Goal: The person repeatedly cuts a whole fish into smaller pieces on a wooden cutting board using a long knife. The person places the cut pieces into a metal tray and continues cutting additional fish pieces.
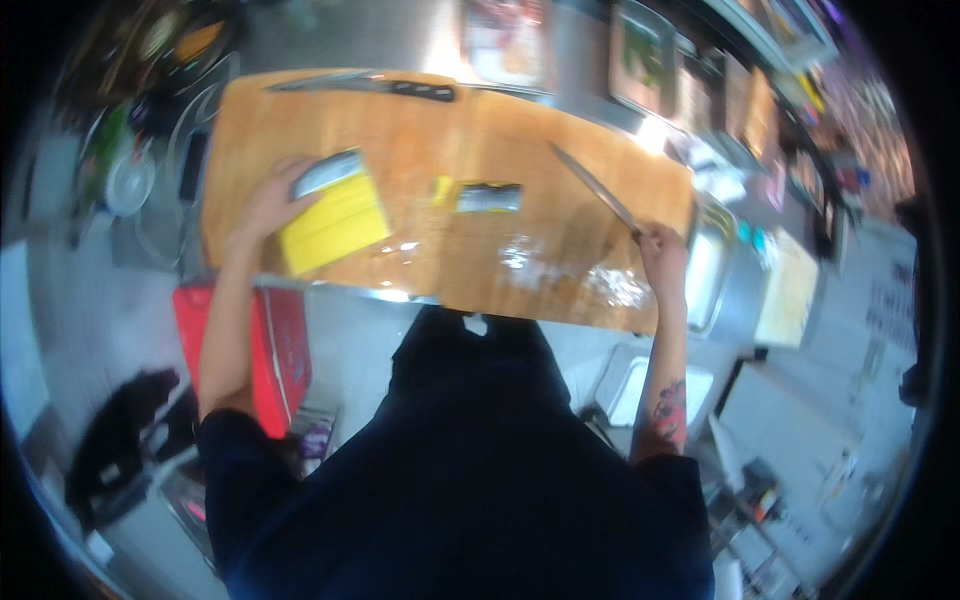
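Observation:
My left hand [274, 199] grips the upper left edge of a yellow packet [337, 225] with a grey printed panel, on the left half of a wooden cutting board [405, 150]. In my right hand [664, 259] is the handle of a knife [596, 184]; its blade slants up and left over the board's right side. Between the two hands lie a dark strip of packaging [489, 197] and a small yellow scrap [441, 190]. Crumpled clear plastic [616, 286] rests near the board's front right edge. The packet's contents cannot be told, as the picture is blurred.
A second knife [424, 91] with a black riveted handle lies along the board's far edge. Metal trays [645, 64] of food stand beyond. A red box [285, 352] sits below my left forearm. At right are a metal pan [705, 277] and a pale board [786, 292].

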Tool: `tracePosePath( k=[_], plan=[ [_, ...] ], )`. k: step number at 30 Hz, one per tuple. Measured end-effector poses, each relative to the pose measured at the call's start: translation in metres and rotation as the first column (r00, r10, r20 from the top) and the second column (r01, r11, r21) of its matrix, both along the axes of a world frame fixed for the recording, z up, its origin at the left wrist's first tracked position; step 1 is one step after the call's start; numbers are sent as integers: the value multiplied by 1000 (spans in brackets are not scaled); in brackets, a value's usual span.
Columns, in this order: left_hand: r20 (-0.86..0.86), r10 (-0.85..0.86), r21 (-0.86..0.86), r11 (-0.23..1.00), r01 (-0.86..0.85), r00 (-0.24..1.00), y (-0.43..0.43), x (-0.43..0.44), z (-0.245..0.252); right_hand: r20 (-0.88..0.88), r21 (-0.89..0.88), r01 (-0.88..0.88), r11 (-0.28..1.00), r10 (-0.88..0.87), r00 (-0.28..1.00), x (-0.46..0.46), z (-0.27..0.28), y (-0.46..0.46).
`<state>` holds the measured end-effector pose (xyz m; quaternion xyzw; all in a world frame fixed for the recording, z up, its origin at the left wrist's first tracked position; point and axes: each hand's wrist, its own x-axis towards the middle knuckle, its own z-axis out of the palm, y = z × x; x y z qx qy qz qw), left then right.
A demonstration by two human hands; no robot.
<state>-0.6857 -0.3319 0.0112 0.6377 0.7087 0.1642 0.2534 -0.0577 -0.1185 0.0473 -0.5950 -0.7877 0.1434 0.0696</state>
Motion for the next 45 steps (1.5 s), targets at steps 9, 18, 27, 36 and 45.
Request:
tracePosePath(
  k=[9, 18, 27, 36, 45],
  plan=[
    [-39, 88, -47, 995, -90, 995, 20, 5, 39, 41, -111, -425, 898, 432, 901, 44, -40, 43],
    [61, -205, 121, 973, 197, 977, 42, 260, 90, -570, -220, -78, 972, -63, 819, 102, 0, -75],
    [106, -414, 58, 910, 410, 904, 121, 506, -7, -594, -642, 356, 679, -734, 329, 183, 7, -286],
    [106, -405, 265, 892, 366, 908, 56, 392, -30, -510, -533, 300, 791, -584, 632, 52, -18, -318],
    [225, -395, 368, 881, 298, 891, 65, 407, -41, -517, -385, 305, 871, -478, 710, -7, -33, -298]
  ],
)
